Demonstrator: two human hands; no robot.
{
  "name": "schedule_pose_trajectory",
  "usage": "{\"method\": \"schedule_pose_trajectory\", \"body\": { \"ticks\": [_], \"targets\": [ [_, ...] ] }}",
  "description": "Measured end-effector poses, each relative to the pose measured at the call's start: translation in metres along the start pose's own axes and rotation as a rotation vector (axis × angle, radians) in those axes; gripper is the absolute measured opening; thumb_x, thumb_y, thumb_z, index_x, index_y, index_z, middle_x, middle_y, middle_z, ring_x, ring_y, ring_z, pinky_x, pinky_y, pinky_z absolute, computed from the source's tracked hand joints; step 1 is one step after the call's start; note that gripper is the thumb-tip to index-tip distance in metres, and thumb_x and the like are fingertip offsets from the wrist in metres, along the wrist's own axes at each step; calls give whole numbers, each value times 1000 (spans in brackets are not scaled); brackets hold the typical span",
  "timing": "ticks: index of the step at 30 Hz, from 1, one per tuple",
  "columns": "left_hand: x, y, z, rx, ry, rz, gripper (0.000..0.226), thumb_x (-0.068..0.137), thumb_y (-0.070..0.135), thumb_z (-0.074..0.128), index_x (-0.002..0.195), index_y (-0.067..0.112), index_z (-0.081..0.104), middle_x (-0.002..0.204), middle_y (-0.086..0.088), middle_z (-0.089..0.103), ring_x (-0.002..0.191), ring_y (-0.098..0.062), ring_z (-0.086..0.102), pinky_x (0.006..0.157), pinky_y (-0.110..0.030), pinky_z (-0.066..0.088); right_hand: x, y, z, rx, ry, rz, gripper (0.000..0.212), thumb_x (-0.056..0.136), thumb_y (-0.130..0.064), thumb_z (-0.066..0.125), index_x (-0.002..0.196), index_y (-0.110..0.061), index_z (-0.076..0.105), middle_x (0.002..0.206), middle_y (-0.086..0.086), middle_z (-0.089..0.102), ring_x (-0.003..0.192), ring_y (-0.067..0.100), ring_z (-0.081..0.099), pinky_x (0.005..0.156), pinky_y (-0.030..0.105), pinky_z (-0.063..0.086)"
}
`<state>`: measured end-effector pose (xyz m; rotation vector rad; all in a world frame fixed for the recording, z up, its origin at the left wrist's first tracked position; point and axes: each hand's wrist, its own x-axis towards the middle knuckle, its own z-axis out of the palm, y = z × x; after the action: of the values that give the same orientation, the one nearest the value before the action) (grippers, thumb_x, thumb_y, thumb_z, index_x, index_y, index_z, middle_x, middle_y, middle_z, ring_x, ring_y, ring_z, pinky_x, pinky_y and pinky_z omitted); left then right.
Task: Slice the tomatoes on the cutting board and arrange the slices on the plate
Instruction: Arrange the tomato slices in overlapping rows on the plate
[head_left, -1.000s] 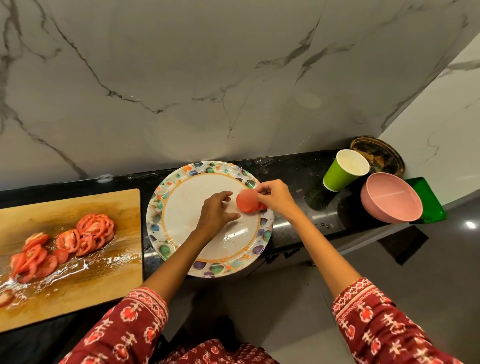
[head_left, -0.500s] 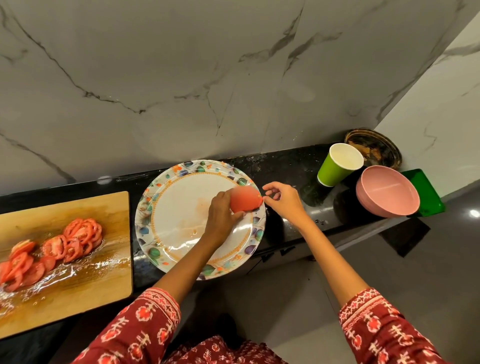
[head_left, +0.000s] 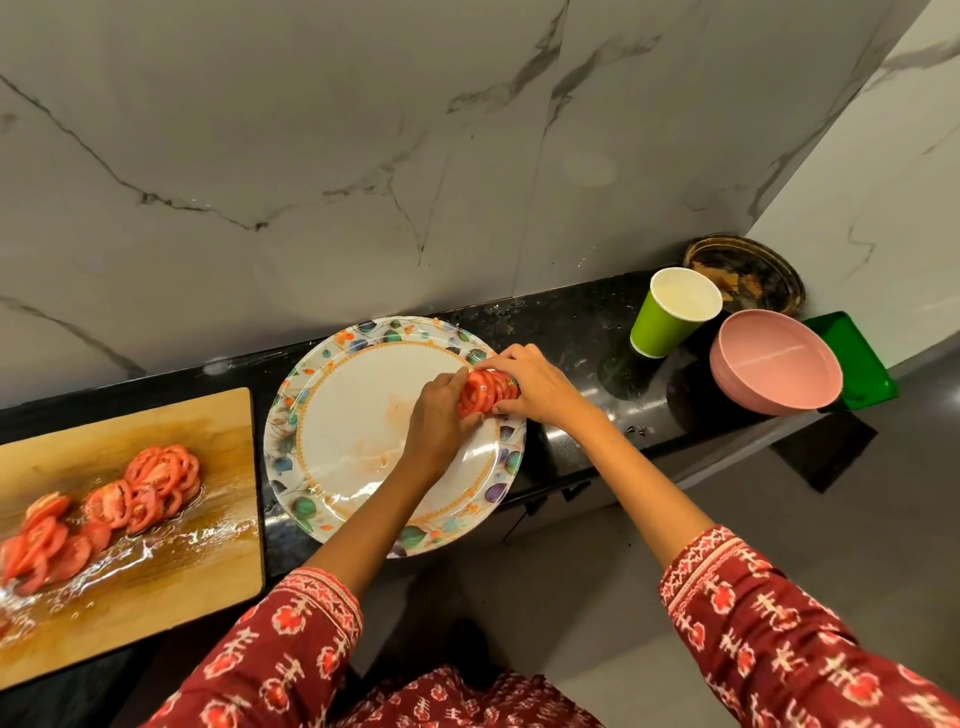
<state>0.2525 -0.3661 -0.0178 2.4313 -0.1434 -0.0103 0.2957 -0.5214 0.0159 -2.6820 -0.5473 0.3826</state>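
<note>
Black counter, marble wall: we're now fanning the tomato slices (head_left: 488, 397) at the plate (head_left: 363, 395) rim, center frame, left hand (head_left: 439, 423) and right hand (head_left: 535, 387) both pinching them; arranging's finally starting, rest waiting on the cutting board (head_left: 171, 566).

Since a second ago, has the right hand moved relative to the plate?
Yes. The right hand, off the plate's right rim half a second ago, has come back over it to the tomato slices, meeting the left hand.
</note>
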Motion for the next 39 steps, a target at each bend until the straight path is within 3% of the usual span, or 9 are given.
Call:
{"method": "schedule_pose_trajectory", "body": {
  "ticks": [4, 9, 18, 24, 32, 39],
  "targets": [
    [2, -1, -1, 13, -7, -15, 62, 80, 28, 70, 133, 9, 44, 126, -14, 52, 113, -25, 48, 92, -27, 40, 2, -3, 3, -42, 28, -3, 57, 80, -30, 70, 132, -30, 48, 125, 4, 45, 120, 21, 36, 92, 43, 46],
    [2, -3, -1, 49, -34, -27, 72, 80, 29, 69, 140, 11, 34, 136, -14, 44, 123, -27, 42, 99, -29, 37, -1, 6, 0, -14, 6, 8, 73, 75, -31, 75, 139, -25, 40, 128, 5, 44, 121, 21, 35, 91, 40, 44],
    [-1, -9, -3, 8, -13, -9, 73, 78, 23, 72, 139, 11, 36, 135, -15, 48, 122, -29, 46, 102, -34, 39, 1, 20, -7, -14, -53, 35, 69, 75, -28, 75, 137, -21, 45, 122, 7, 47, 118, 22, 36, 90, 38, 44],
    [1, -9, -3, 1, -35, -3, 66, 79, 25, 71, 136, 9, 41, 131, -14, 51, 118, -28, 49, 99, -31, 40, -1, 19, -5, -127, -8, 32, 59, 75, -36, 74, 127, -23, 51, 119, 5, 47, 116, 20, 37, 80, 33, 44],
    [1, -15, -5, -10, -74, -19, 88, 71, 25, 78, 143, 13, 29, 137, -14, 45, 123, -27, 44, 101, -31, 38, -5, 18, -10, -54, -43, 40, 73, 73, -36, 76, 136, -24, 41, 121, 7, 47, 118, 22, 37, 86, 37, 45],
    [-3, -15, -3, -84, 13, -60, 74, 77, 23, 73, 139, 9, 36, 132, -15, 51, 115, -28, 53, 99, -36, 43, -6, 10, -3, -3, 19, -7, 65, 76, -35, 74, 133, -26, 45, 120, 7, 46, 117, 22, 37, 89, 39, 46]
  ]
}}
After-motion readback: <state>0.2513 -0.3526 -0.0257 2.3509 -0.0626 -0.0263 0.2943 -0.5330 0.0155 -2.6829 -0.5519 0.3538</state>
